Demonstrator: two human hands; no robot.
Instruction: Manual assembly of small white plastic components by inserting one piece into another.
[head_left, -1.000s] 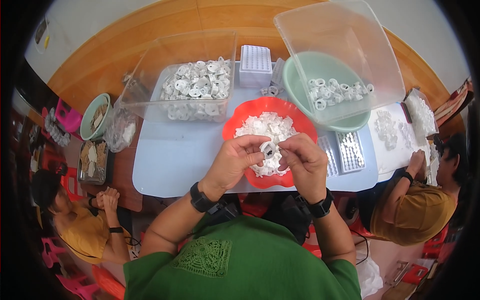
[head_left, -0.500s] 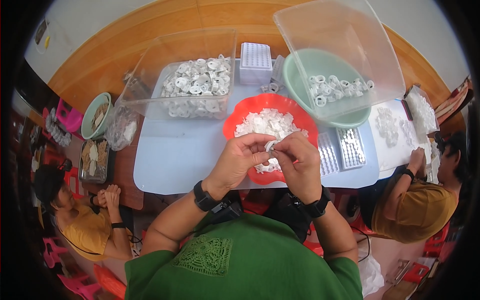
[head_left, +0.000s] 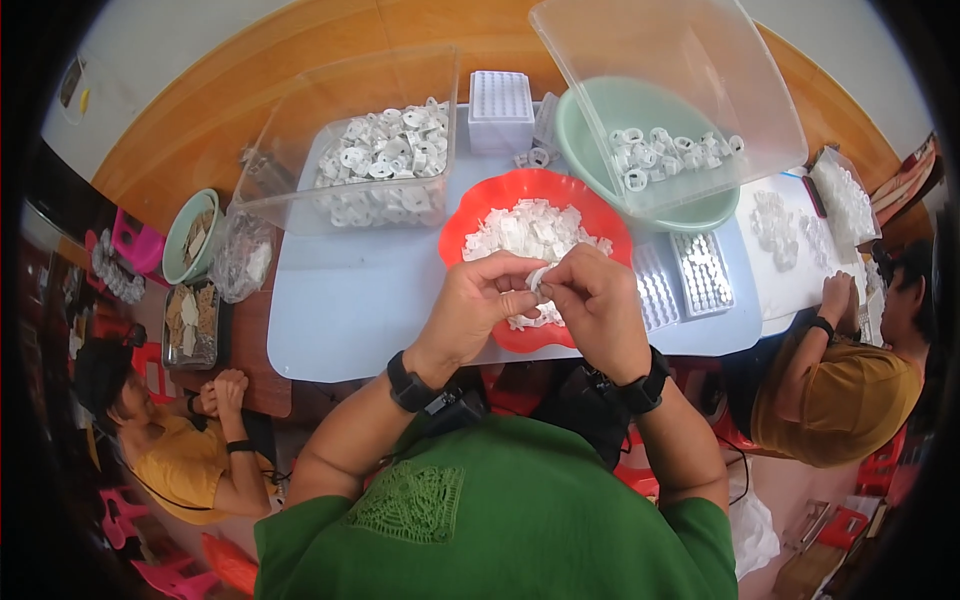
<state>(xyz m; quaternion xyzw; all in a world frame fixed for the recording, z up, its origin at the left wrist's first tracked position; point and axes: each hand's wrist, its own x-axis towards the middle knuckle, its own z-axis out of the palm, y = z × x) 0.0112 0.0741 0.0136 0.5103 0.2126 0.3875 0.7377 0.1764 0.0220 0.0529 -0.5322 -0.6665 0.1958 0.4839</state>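
Observation:
A small white ring-shaped plastic part [head_left: 538, 277] is pinched between the fingertips of my left hand [head_left: 482, 305] and my right hand [head_left: 597, 308]. Both hands are closed on it, over the near part of a red scalloped bowl [head_left: 458, 228]. White scraps and small pieces [head_left: 535, 232] fill the bowl. My fingers hide much of the part, so its finer shape cannot be made out. Beyond the bowl to the right, a pale green basin [head_left: 580, 140] contains several white rings [head_left: 660, 153]. At the far left a clear plastic bin [head_left: 285, 190] is heaped with similar white parts [head_left: 385, 155].
A clear lid-like tub [head_left: 690, 60] leans across the basin. White trays [head_left: 500, 105] are stacked at the back; trays of silvery discs [head_left: 703, 275] lie right of the bowl on the light blue board [head_left: 340, 320]. One person [head_left: 200, 460] sits at left, another [head_left: 840, 390] at right.
The white part has turned slightly between my fingertips, and my fingers have drawn closer around it. The whole view has shifted a little; the containers stay in place.

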